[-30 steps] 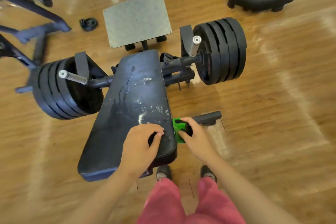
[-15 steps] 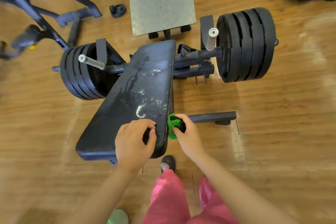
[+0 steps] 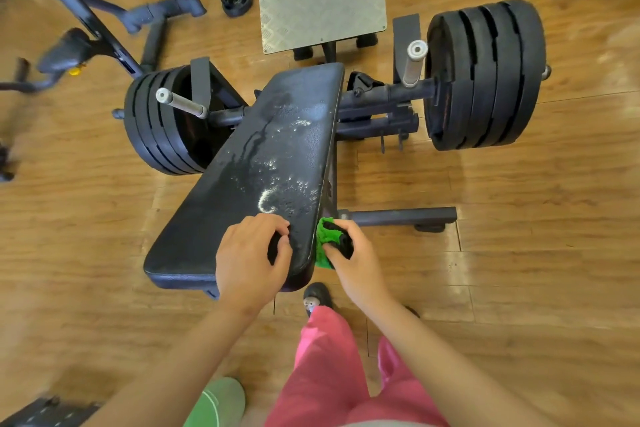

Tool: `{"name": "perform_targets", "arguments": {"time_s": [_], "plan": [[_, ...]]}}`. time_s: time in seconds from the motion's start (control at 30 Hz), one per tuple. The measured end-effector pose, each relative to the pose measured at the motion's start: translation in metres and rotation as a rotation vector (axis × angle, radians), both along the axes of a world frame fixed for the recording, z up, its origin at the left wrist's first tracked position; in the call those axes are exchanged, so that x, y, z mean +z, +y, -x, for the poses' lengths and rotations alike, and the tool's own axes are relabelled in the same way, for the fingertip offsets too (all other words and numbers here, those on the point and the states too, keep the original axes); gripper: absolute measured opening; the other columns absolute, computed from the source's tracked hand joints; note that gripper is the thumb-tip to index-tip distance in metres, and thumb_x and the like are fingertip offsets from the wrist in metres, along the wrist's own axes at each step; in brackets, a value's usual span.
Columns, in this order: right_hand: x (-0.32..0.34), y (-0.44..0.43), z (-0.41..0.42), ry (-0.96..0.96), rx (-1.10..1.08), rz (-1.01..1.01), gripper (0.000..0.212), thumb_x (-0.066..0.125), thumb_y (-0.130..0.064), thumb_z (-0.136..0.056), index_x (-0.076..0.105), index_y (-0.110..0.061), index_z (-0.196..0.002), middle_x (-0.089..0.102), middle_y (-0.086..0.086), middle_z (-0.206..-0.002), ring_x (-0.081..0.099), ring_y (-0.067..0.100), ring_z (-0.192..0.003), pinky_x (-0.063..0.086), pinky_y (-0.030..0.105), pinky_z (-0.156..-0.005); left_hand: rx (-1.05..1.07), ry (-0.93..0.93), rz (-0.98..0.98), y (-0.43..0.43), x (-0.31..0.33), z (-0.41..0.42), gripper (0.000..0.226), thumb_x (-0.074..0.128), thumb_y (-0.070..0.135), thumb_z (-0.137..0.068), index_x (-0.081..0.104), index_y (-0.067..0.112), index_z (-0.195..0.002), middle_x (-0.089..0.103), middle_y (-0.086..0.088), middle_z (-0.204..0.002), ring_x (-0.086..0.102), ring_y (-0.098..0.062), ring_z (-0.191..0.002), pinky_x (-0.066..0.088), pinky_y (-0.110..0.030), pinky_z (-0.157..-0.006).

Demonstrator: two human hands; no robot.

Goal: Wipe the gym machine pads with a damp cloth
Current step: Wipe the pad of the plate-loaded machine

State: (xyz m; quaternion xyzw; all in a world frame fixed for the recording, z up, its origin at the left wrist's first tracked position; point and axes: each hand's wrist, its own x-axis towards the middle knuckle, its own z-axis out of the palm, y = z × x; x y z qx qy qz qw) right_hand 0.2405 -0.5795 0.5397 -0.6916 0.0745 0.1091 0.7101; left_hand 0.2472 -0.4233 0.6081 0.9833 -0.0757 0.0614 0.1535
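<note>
Right hand, its grip clamped round the green cloth, works at the near right edge of the pad. Left hand rests curled on the pad; whether it holds anything is unclear. White residue farther up suggests most of the wiping is not yet done.

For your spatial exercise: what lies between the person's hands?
Head view: a strip of black pad, between left hand and right hand, which grips the green cloth.
</note>
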Motion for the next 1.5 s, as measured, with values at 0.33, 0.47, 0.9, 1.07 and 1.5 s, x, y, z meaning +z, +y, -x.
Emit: {"name": "perform_targets", "arguments": {"time_s": [0.33,0.47,0.9,1.07,1.5], "plan": [[-0.013,-0.001,-0.074,-0.016,-0.045,0.17,0.031,0.056,-0.001,-0.091,0.058,-0.014,-0.119,0.06,-0.006,-0.111,0.053,0.007,-0.105,0.043,0.021,-0.088,-0.003,-0.039,-0.076,0.001,-0.001,0.0,0.017,0.044,0.025,-0.083,0.06,0.018,-0.083,0.057,0.009,-0.087,0.049,-0.014,-0.082,0.028,-0.024,-0.069],[-0.021,-0.003,-0.08,-0.007,-0.028,0.145,0.029,0.056,-0.003,-0.093,0.058,-0.014,-0.12,0.06,-0.007,-0.111,0.055,0.007,-0.104,0.043,0.01,-0.083,-0.002,-0.03,-0.081,0.001,-0.001,0.0,0.017,0.045,0.025,-0.083,0.06,0.018,-0.084,0.057,0.008,-0.087,0.049,-0.013,-0.082,0.028,-0.023,-0.07],[-0.012,-0.001,-0.028,0.011,-0.026,0.039,0.033,0.058,0.0,-0.09,0.058,-0.017,-0.118,0.062,-0.008,-0.112,0.056,-0.003,-0.103,0.043,0.006,-0.083,0.008,-0.025,-0.072,-0.002,0.0,-0.001,0.017,0.044,0.025,-0.084,0.058,0.017,-0.082,0.056,0.007,-0.085,0.048,-0.016,-0.08,0.03,-0.026,-0.068],[-0.024,0.001,-0.063,-0.027,-0.071,0.116,0.033,0.057,0.005,-0.088,0.059,-0.012,-0.117,0.061,-0.007,-0.108,0.054,0.003,-0.098,0.037,-0.001,-0.078,0.01,-0.019,-0.08,-0.001,0.001,-0.002,0.016,0.045,0.025,-0.083,0.059,0.017,-0.083,0.056,0.007,-0.085,0.048,-0.016,-0.079,0.03,-0.026,-0.068],[-0.048,-0.003,-0.124,0.01,-0.058,0.172,0.03,0.055,-0.001,-0.092,0.057,-0.013,-0.118,0.06,-0.005,-0.106,0.057,0.011,-0.102,0.048,0.021,-0.085,-0.001,-0.015,-0.115,0.001,0.0,-0.002,0.02,0.048,0.03,-0.083,0.061,0.016,-0.084,0.057,0.004,-0.086,0.048,-0.018,-0.079,0.029,-0.026,-0.066]]}}
